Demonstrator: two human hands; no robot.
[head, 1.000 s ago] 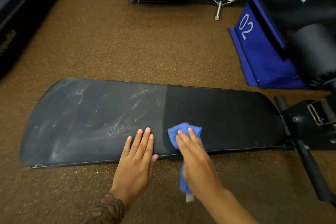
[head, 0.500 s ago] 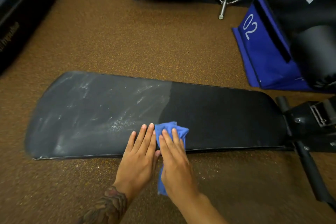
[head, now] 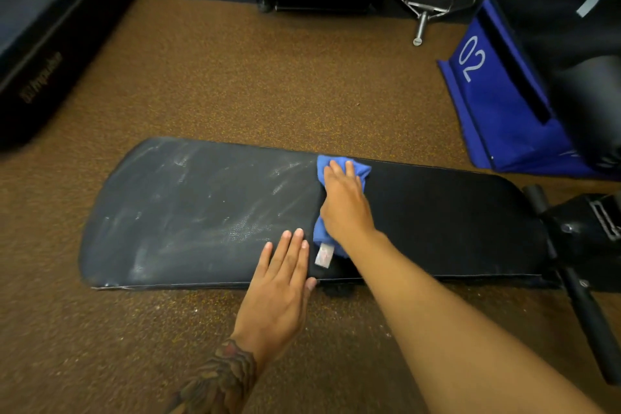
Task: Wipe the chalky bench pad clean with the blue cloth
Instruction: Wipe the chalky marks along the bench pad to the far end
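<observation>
Under the right hand (head: pixel 346 208), fingers flat and straight, lay the blue cloth (head: pixel 363 171), pressed on the bench pad (head: pixel 201 212) at its far edge. Left of it the pad was chalky, right of it dark. Nearer, the left hand (head: pixel 279 292) rested flat on the pad; speckled brown floor (head: pixel 235 84) surrounded it.

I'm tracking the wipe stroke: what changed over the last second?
The right hand slid the blue cloth from the near edge of the bench pad to its far edge. The left hand stayed flat on the near edge; the pad's left half is still chalky.
</observation>
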